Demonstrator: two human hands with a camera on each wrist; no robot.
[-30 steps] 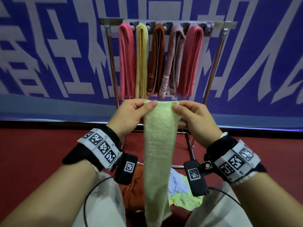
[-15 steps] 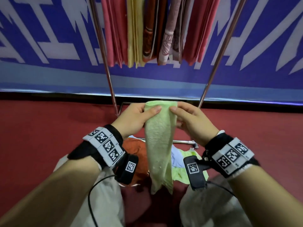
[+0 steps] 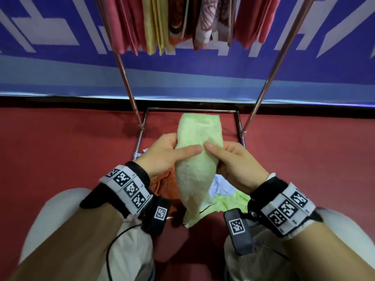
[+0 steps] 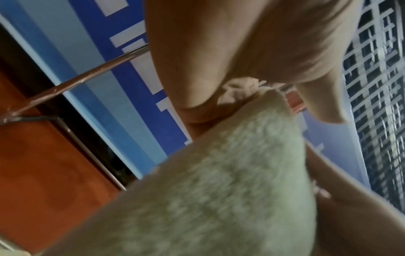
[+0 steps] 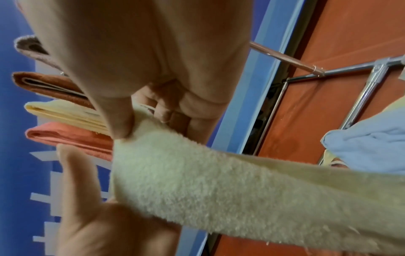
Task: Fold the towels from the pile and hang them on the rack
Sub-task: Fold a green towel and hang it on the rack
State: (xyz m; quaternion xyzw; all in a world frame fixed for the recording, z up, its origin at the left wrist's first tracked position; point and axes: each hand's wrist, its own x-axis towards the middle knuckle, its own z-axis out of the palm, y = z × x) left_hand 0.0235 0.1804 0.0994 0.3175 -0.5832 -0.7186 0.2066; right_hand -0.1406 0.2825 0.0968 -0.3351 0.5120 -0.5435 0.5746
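Head view: the upper edge cuts off the top of the rack (image 3: 125,78) and all but the lower ends of the hung towels (image 3: 154,27). The green towel (image 3: 194,173) hides most fingers of my left hand (image 3: 162,157) and my right hand (image 3: 239,165). With my wrists, it also covers much of the pile (image 3: 227,201). Left wrist view: blurred, with the towel's nap indistinct. Right wrist view: the towel's free end runs off the right edge.

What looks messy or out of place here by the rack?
Nothing damaged or spilled. The green towel that the left hand and right hand hold tapers and twists at its lower end, not yet a neat fold. A crumpled pile of unfolded towels lies at the foot of the rack.
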